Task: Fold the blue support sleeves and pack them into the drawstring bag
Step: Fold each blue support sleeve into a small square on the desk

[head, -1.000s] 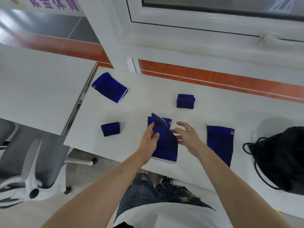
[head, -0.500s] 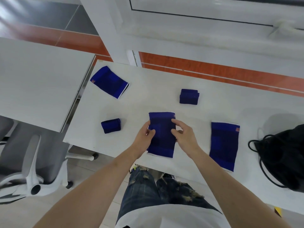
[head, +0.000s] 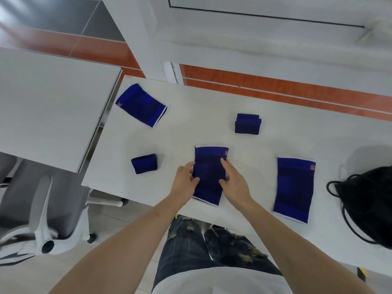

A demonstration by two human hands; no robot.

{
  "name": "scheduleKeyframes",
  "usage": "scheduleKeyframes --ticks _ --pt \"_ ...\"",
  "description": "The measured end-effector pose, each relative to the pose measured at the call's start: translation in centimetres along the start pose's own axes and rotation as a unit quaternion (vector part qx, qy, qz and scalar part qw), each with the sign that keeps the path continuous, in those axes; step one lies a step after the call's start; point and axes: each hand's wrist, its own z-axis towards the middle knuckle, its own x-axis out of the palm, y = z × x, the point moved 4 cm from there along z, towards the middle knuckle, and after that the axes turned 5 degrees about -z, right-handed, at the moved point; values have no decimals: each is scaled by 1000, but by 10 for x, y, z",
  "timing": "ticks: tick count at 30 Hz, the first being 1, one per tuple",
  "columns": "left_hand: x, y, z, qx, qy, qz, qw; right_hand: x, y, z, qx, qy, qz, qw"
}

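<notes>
A blue support sleeve (head: 209, 166) lies flat near the front edge of the white table (head: 212, 102). My left hand (head: 184, 182) pinches its left edge with thumb and curled fingers. My right hand (head: 234, 182) rests on its right side, index finger and thumb laid on the cloth. Another flat sleeve (head: 294, 188) lies to the right, and a third one (head: 141, 105) sits at the far left corner. Two folded sleeves are on the table, one (head: 144, 163) at the left and one (head: 247, 123) further back. The black drawstring bag (head: 369, 209) sits at the right edge.
A second white table (head: 48, 107) stands to the left across a narrow gap. A grey office chair (head: 42, 219) with a white base sits below it. A white window frame and an orange wall stripe run behind the table.
The middle sleeve was lifted and half turned over a second ago. It now lies flat on the table, with both hands at its sides.
</notes>
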Motion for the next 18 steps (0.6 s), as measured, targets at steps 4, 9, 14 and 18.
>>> scheduleKeyframes --ticks 4,9,14,18 --pt "4 5 1 3 19 63 998 3 -4 2 -2 -5 -13 1000" --pt "2 4 6 0 1 62 998 1 0 5 -15 -21 -4 1000" --pt "4 6 10 20 -7 91 996 -2 7 7 -18 -11 -27 999" --pt "7 5 12 14 -7 76 997 -1 11 8 -20 -4 -51 998"
